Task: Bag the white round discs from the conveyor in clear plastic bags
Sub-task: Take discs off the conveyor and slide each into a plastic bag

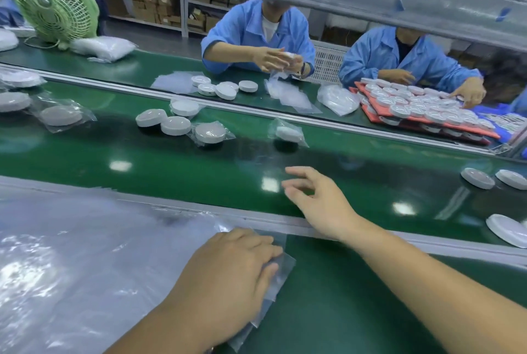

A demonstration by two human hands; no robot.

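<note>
My left hand (228,268) lies on a clear plastic bag (278,271) on the near green bench, its fingers curled over the bag's edge. My right hand (313,199) hovers over the green conveyor belt (199,171) with fingers spread and loose, holding nothing. Bare white discs (477,178) lie on the belt at the far right, and another disc (506,229) sits at the near right edge. Two more bare discs (162,122) rest mid-belt on the left. Beside them a bagged disc (209,132) lies, and another bagged disc (288,132) is further right.
A large sheet of clear plastic (71,254) covers the bench on my left. Two people in blue coats (256,37) work across the belt, with discs on red trays (422,108). A green fan (54,0) stands far left. More bagged discs (60,115) lie at the belt's left end.
</note>
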